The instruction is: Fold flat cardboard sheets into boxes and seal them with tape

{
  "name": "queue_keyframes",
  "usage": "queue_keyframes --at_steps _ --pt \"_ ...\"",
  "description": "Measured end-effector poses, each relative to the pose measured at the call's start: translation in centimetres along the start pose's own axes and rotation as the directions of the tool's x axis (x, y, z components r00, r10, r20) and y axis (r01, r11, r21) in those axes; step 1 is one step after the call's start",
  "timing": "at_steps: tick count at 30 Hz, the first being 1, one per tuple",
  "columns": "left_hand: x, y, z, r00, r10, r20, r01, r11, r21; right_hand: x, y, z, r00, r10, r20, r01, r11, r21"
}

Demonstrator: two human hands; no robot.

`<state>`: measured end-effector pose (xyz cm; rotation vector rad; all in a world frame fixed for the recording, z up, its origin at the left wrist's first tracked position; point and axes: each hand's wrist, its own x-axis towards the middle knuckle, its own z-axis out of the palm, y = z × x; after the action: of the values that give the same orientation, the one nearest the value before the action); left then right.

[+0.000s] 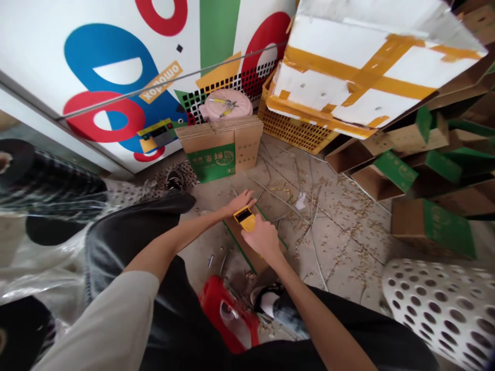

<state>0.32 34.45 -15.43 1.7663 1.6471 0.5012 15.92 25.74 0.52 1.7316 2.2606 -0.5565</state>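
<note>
My right hand (263, 238) is wrapped round a yellow handheld tool (247, 221) with a dark slot at its front; its exact kind is unclear. Below it, a long brown cardboard box (240, 238) with green edges lies on the floor between my legs. The tool is above or against the box; I cannot tell whether they touch. My left hand (240, 202) rests at the far end of the box, fingers stretched out and holding nothing.
Folded cartons (216, 154) stand ahead, with a pink stool (226, 104) carrying pliers behind. A taped foam box (348, 72) sits on a yellow crate (294, 126). Open cartons (394, 175) pile up right, near a white perforated basket (441, 304). A red object (228, 314) lies between my feet.
</note>
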Motion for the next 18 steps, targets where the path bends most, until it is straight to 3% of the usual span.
queue_keyframes --at_steps 2,5,8,11,15,18 --pt "-0.2 0.2 -0.2 0.999 0.030 0.019 -0.032 0.993 0.112 -0.3 -0.3 -0.5 1.000 -0.007 0.012 0.008 1.000 -0.005" --pt "-0.4 0.6 -0.4 0.996 0.080 -0.042 -0.065 0.959 0.275 -1.8 0.3 -1.3 0.999 -0.010 0.046 0.011 1.000 -0.010" --pt "-0.5 1.1 -0.5 0.984 0.148 -0.097 -0.101 0.921 0.377 -4.2 2.4 -1.3 0.994 0.041 0.097 -0.039 0.999 -0.022" --pt "-1.0 1.8 0.0 0.964 0.246 -0.104 -0.172 0.871 0.461 -5.9 4.7 0.1 0.997 0.053 0.061 -0.051 0.998 -0.038" --pt "-2.3 2.9 2.2 0.929 0.355 -0.109 -0.278 0.860 0.428 -6.0 5.8 1.8 0.999 0.045 -0.008 -0.045 0.999 0.001" --pt "-3.2 3.6 4.0 0.924 0.371 -0.092 -0.314 0.874 0.372 -5.8 5.7 1.7 0.998 0.063 -0.025 -0.062 0.997 0.036"
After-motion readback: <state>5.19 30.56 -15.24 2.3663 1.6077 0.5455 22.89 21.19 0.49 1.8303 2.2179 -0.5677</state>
